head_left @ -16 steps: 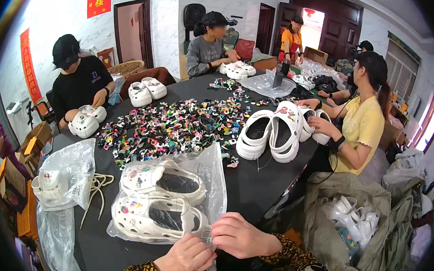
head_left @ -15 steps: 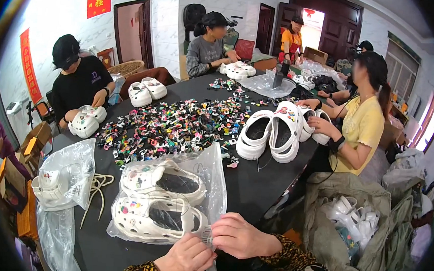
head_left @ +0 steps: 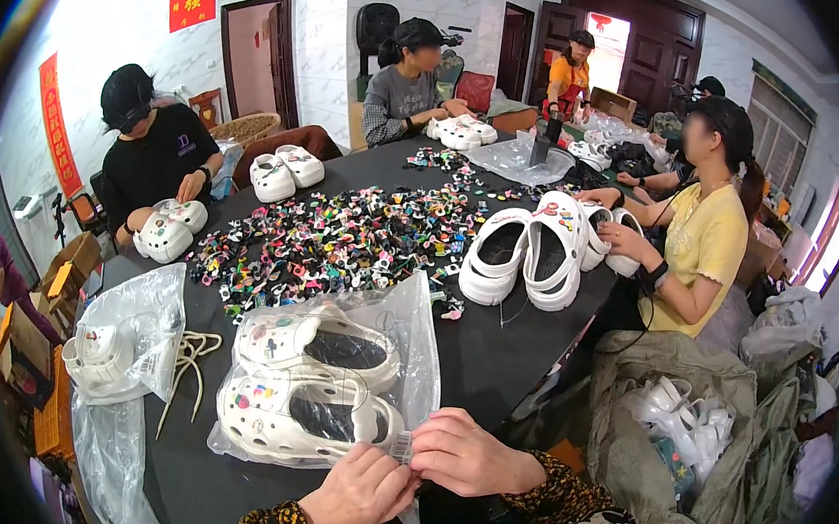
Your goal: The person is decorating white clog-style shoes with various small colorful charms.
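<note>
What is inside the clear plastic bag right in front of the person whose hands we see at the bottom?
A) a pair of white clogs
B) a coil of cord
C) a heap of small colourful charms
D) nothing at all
A: the clear plastic bag holds a pair of white clogs lying side by side, while the left hand and right hand pinch its near edge.

We are sitting in a small workshop for decorating white clogs [head_left: 526, 254]: several people are working around a long black table [head_left: 491, 353] strewn with colourful shoe charms [head_left: 344, 243] (hundreds, loose), with bagged pairs [head_left: 321, 386] and sacks of shoes [head_left: 679, 422] piling up nearby.
</note>
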`<control>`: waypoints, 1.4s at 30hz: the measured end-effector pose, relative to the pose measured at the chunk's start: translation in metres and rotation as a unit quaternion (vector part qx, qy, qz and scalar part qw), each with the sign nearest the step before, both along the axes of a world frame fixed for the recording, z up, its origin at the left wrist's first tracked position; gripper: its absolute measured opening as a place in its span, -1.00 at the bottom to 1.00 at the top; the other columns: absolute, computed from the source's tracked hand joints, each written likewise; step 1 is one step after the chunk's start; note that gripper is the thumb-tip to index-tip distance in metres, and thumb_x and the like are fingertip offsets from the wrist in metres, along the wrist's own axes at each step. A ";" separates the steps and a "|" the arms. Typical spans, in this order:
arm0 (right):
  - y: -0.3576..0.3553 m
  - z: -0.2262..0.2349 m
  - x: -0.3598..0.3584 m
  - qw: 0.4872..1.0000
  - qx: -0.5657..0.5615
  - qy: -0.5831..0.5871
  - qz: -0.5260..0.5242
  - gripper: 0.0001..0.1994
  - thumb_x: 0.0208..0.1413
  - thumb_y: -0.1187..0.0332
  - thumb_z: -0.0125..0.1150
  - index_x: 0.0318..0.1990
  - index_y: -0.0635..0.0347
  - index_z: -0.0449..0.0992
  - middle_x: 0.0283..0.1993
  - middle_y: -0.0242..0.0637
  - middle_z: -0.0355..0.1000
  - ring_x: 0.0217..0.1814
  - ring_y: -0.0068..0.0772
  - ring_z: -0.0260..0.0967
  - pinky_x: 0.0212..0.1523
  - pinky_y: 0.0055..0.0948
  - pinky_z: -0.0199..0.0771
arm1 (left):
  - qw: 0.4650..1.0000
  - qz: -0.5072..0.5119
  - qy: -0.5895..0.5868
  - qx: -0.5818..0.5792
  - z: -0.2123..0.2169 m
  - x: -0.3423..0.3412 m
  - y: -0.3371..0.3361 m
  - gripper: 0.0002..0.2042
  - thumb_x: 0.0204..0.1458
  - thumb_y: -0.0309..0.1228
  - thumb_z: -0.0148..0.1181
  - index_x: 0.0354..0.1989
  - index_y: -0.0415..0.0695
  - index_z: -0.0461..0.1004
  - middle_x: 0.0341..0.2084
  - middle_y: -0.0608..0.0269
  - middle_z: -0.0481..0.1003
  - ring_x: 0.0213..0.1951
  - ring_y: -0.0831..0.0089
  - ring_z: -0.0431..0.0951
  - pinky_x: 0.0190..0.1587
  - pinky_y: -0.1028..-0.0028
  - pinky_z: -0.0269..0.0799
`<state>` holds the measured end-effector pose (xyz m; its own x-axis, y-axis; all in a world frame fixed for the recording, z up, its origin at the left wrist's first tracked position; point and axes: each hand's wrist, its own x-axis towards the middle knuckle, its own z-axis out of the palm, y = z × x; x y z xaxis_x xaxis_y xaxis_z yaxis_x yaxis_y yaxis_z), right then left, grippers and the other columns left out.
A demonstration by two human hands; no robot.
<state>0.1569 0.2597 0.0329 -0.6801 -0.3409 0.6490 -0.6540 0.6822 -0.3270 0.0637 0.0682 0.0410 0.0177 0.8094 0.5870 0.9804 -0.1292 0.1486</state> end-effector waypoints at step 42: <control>0.089 0.032 -0.066 0.978 0.189 0.033 -0.085 -0.86 -0.10 0.39 0.24 -0.39 0.09 0.40 -0.17 -0.32 0.31 0.04 -0.25 0.26 0.06 -0.26 0.20 | 0.987 -0.129 -0.101 0.002 -0.004 0.004 -0.001 -0.88 -0.12 -0.53 0.25 -0.51 -0.24 0.41 -0.56 0.21 0.40 -0.48 0.32 0.43 -0.33 0.38 0.32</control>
<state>0.0905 0.3487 0.0649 -0.7092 -0.4498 0.5428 -0.5312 0.8472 0.0081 0.0678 0.0670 0.0373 0.1054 0.7904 0.6035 0.8655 -0.3717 0.3357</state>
